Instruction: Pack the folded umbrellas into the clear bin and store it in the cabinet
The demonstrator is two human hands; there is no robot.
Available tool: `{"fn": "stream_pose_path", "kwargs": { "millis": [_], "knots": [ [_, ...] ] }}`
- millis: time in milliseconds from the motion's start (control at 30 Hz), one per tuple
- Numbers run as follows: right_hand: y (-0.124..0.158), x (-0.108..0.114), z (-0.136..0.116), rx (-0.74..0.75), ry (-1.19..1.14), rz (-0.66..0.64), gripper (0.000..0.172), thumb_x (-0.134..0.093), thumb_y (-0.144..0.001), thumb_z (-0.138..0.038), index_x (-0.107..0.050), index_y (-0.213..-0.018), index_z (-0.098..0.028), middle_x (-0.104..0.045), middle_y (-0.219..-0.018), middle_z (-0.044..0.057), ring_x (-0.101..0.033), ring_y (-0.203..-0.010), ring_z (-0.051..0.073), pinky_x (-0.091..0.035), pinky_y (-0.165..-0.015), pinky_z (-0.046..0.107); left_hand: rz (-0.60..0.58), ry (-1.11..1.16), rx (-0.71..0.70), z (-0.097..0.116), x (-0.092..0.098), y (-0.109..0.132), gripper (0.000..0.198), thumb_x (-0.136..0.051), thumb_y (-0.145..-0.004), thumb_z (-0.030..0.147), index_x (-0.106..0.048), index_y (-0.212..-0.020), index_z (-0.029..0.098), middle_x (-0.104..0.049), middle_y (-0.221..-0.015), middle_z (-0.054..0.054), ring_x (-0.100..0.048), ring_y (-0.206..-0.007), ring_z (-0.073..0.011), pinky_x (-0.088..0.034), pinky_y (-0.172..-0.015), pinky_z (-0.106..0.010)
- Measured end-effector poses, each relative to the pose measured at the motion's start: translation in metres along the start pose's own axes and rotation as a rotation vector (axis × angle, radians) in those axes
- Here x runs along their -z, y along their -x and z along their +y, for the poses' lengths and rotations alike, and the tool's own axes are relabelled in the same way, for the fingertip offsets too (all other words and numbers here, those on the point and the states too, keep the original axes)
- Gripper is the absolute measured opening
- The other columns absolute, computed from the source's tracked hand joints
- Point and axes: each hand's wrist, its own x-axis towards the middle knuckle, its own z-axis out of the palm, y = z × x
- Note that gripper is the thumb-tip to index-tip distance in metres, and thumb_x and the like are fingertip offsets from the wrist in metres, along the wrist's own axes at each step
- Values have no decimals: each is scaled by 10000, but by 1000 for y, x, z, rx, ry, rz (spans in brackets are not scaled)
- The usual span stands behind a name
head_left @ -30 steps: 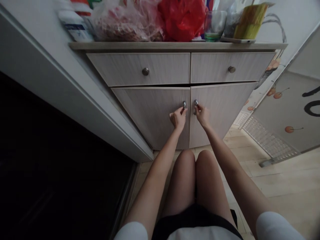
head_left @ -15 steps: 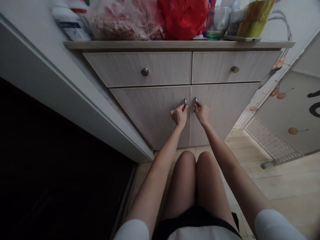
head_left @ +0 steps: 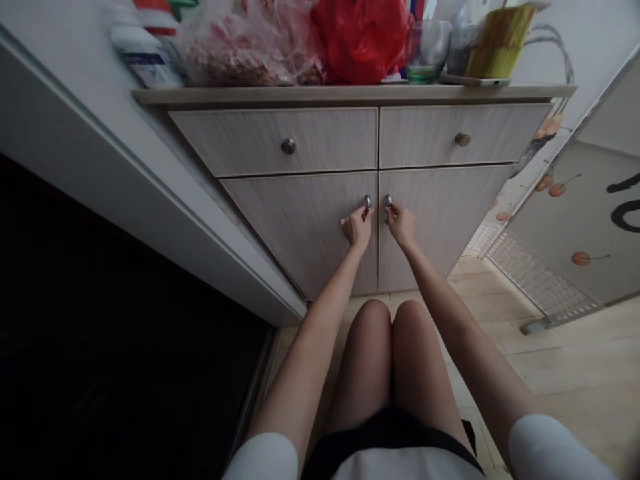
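Ahead of my knees stands a pale wood-grain cabinet [head_left: 300,230] with two closed doors below two closed drawers. My left hand [head_left: 358,228] pinches the metal handle [head_left: 367,201] of the left door. On the right door, the fingers of my right hand [head_left: 401,223] are closed on the matching handle [head_left: 389,199]. Both handles sit near the seam between the doors, and my fingers cover their lower parts. Each drawer carries a round knob: a left knob [head_left: 289,146] and a right knob [head_left: 463,139].
On the cabinet top are white bottles [head_left: 145,57], a clear bag [head_left: 245,53], a red plastic bag [head_left: 363,43], a glass [head_left: 427,53] and a yellow-green container [head_left: 500,43]. A panel with cherry pictures [head_left: 565,240] stands at right. A dark doorway [head_left: 125,333] lies at left.
The view has shifted slightly, so the cabinet appears a little further left and its top a little lower. Both hands stay on the handles, and the doors remain closed.
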Motion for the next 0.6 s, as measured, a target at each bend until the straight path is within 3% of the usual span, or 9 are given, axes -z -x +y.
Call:
{"fn": "stream_pose_path", "kwargs": {
  "millis": [100, 200, 300, 367, 433, 533, 600],
  "knots": [
    [-1, 2, 1, 11, -88, -20, 412, -492, -976, -471, -694, -1137, -150, -727, -1027, 150, -672, -919, 231, -503, -846, 351, -73, 40, -20, 0, 5, 1, 261, -633, -941, 301, -731, -1162, 204, -765, -1111, -131, -713, -1024, -235, -472, -901, -334],
    [10, 11, 2, 25, -236, 25, 576, -553, -904, -617, -619, -1218, -139, -688, -1147, 174, -665, -913, 209, -513, -840, 336, -81, 122, -29, -3, 16, 13, 297, -649, -914, 261, -700, -1192, 173, -744, -1166, -143, -716, -968, -201, -494, -864, -297],
    [39, 24, 5, -58, -341, 53, 666, -481, -860, -763, -622, -1064, -144, -691, -971, 136, -648, -820, 191, -509, -768, 314, -80, 186, 18, -15, 36, 45, 225, -591, -939, 335, -732, -891, 166, -767, -893, -106, -702, -809, -181, -498, -766, -270],
    [66, 34, 8, -134, -353, -54, 690, -390, -845, -831, -603, -847, -175, -639, -738, 69, -614, -698, 180, -481, -681, 298, -165, 208, 119, -29, 49, 76, 438, -512, -962, 450, -639, -634, 188, -646, -564, -47, -632, -591, -168, -469, -636, -266],
    [92, 42, 9, -193, -343, -212, 718, -334, -822, -874, -552, -705, -200, -556, -594, 25, -567, -595, 169, -434, -608, 288, -274, 242, 265, -45, 60, 109, 573, -446, -952, 579, -526, -520, 212, -454, -390, 7, -496, -415, -148, -392, -506, -262],
    [124, 52, 4, -224, -329, -391, 750, -309, -777, -919, -517, -631, -213, -490, -524, 4, -511, -530, 157, -374, -558, 282, -425, 291, 407, -59, 71, 150, 665, -426, -867, 757, -444, -471, 224, -350, -365, 37, -356, -339, -116, -288, -418, -256],
    [135, 60, -6, -207, -311, -470, 768, -296, -744, -947, -485, -592, -219, -450, -511, -4, -461, -514, 144, -334, -540, 279, -505, 316, 421, -57, 77, 163, 701, -432, -805, 835, -439, -463, 224, -344, -375, 37, -325, -339, -106, -259, -404, -254]
  ]
}}
